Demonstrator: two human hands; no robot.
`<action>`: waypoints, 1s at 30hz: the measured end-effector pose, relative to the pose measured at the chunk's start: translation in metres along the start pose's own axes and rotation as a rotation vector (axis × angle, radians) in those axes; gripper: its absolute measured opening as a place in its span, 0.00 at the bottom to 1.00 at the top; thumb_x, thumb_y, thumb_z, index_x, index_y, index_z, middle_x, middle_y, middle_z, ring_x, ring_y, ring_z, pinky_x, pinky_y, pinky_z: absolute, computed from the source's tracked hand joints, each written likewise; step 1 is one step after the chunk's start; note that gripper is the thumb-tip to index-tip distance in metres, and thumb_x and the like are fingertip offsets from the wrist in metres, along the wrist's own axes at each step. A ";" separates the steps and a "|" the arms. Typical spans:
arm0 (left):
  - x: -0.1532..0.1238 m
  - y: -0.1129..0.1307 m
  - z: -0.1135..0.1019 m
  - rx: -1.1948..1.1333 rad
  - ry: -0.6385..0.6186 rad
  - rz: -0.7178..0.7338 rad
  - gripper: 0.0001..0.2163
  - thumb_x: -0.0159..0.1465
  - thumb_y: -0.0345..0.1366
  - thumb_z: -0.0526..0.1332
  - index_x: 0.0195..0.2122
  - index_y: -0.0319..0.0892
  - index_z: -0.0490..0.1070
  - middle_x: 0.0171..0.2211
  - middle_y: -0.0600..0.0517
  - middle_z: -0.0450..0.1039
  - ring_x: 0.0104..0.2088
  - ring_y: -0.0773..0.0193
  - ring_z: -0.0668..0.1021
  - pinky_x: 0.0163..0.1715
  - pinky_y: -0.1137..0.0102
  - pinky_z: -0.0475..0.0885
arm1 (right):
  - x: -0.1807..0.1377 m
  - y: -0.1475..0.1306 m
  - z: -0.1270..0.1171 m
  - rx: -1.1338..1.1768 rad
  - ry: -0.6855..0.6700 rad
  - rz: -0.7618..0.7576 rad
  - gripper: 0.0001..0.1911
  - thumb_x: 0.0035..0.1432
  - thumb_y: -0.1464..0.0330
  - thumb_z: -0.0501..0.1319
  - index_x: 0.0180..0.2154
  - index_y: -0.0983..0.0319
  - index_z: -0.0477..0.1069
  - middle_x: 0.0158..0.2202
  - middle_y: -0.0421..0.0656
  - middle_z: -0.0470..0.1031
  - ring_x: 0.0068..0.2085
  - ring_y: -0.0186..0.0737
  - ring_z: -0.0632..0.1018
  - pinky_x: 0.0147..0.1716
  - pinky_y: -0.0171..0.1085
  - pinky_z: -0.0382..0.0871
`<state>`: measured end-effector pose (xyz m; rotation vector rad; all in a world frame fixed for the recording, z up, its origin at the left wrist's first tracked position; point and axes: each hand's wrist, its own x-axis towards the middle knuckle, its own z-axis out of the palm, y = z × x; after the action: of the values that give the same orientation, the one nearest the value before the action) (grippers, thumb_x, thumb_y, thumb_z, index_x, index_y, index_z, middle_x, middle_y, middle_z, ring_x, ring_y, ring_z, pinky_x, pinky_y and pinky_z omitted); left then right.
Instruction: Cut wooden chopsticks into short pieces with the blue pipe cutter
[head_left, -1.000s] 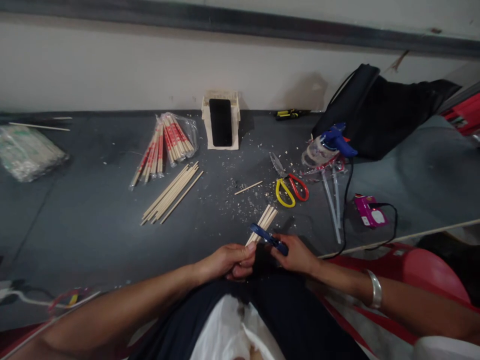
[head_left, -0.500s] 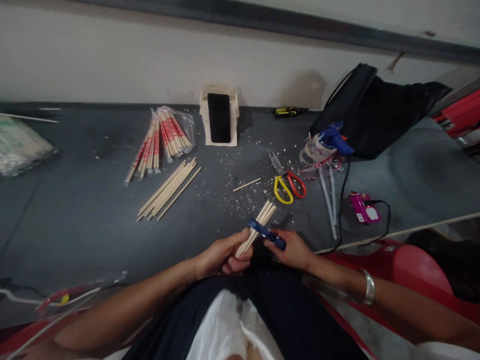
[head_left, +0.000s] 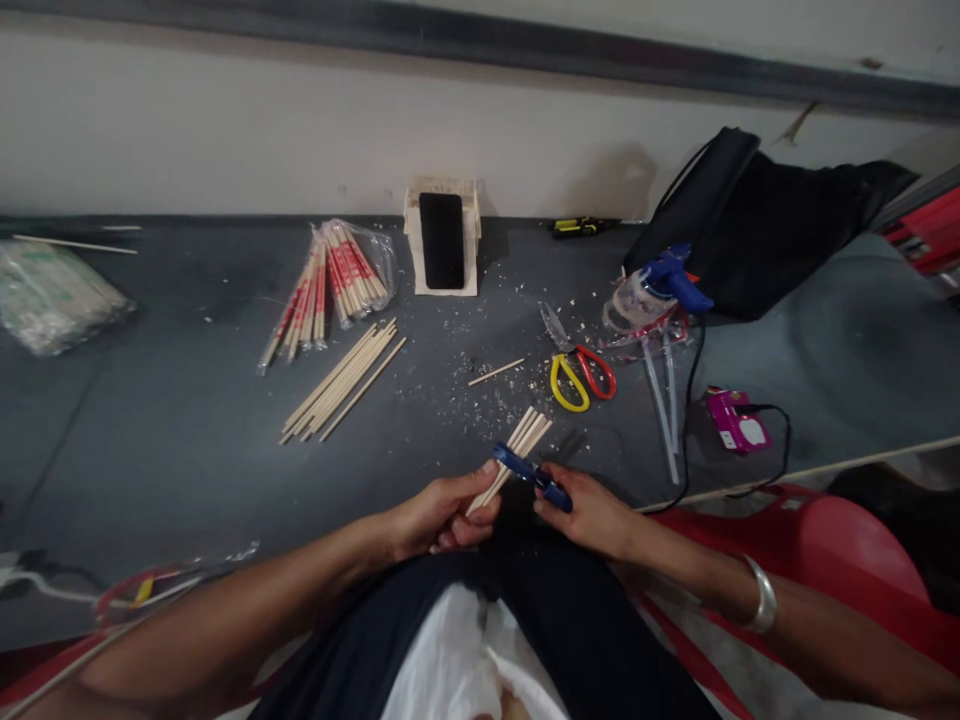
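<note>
In the head view, my left hand (head_left: 454, 513) is closed around the lower end of a small bundle of pale wooden sticks (head_left: 530, 430), which point up and to the right. My right hand (head_left: 589, 505) grips a dark blue plier-like tool (head_left: 553, 492); its exact kind is not clear. The tool's head lies across the sticks, just above my left thumb. Whether its jaws are closed on them I cannot tell. Beyond the bundle, a loose stick (head_left: 496, 372) lies among pale chips. Scissors (head_left: 587, 378) with one yellow and one red handle rest nearby.
Left of centre lie loose sticks (head_left: 341, 385) and red-wrapped chopsticks (head_left: 352, 270) in plastic. A phone (head_left: 441, 240) leans on a wooden stand (head_left: 470, 270). To the right are a blue glue gun (head_left: 679, 278), clear glue sticks (head_left: 660, 415), a purple box (head_left: 737, 422) and a black bag (head_left: 780, 230).
The view has shifted slightly, so the table things sit a little further right. Both hands keep their grips, and the blue tool has tilted slightly against the sticks.
</note>
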<state>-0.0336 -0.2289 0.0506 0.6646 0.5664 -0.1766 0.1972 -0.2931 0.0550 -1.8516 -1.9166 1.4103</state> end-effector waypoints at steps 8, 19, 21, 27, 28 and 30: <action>-0.005 0.002 0.006 0.068 0.085 0.040 0.36 0.50 0.80 0.49 0.24 0.46 0.54 0.14 0.62 0.47 0.16 0.73 0.46 0.16 0.68 0.37 | -0.003 -0.008 -0.001 0.211 -0.089 0.060 0.15 0.45 0.76 0.57 0.37 0.58 0.67 0.31 0.37 0.73 0.34 0.38 0.74 0.37 0.36 0.67; -0.009 0.003 0.011 0.108 0.133 0.097 0.37 0.50 0.80 0.48 0.22 0.46 0.54 0.14 0.61 0.50 0.15 0.73 0.50 0.17 0.68 0.41 | -0.009 -0.016 -0.006 0.334 -0.113 0.016 0.30 0.42 0.79 0.57 0.50 0.61 0.72 0.44 0.43 0.79 0.47 0.44 0.78 0.53 0.41 0.69; -0.009 0.003 0.011 0.122 0.138 0.094 0.37 0.50 0.81 0.48 0.22 0.46 0.55 0.14 0.61 0.50 0.15 0.73 0.50 0.16 0.68 0.41 | -0.007 -0.011 -0.002 0.330 -0.089 -0.017 0.29 0.42 0.78 0.57 0.49 0.60 0.72 0.45 0.43 0.79 0.49 0.45 0.77 0.55 0.42 0.68; -0.008 0.003 0.011 0.136 0.158 0.079 0.37 0.49 0.81 0.48 0.22 0.46 0.54 0.14 0.62 0.49 0.16 0.73 0.50 0.18 0.68 0.41 | 0.002 0.003 0.016 0.176 0.016 0.041 0.15 0.46 0.76 0.59 0.38 0.59 0.73 0.32 0.40 0.78 0.34 0.39 0.77 0.37 0.35 0.69; -0.008 0.003 0.011 0.134 0.171 0.084 0.37 0.49 0.81 0.47 0.22 0.46 0.54 0.14 0.62 0.49 0.16 0.73 0.50 0.18 0.67 0.41 | 0.003 0.003 0.018 0.150 0.045 0.032 0.12 0.48 0.74 0.60 0.37 0.59 0.73 0.32 0.40 0.77 0.33 0.39 0.76 0.36 0.35 0.69; -0.007 0.001 0.009 0.129 0.175 0.089 0.37 0.49 0.81 0.46 0.23 0.46 0.54 0.14 0.61 0.49 0.17 0.73 0.51 0.19 0.67 0.42 | 0.003 0.000 0.019 0.125 0.093 -0.001 0.06 0.54 0.69 0.61 0.37 0.59 0.73 0.32 0.40 0.77 0.34 0.40 0.77 0.38 0.36 0.69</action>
<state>-0.0355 -0.2344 0.0610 0.8342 0.6964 -0.0721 0.1841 -0.2998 0.0431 -1.8255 -1.7446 1.3834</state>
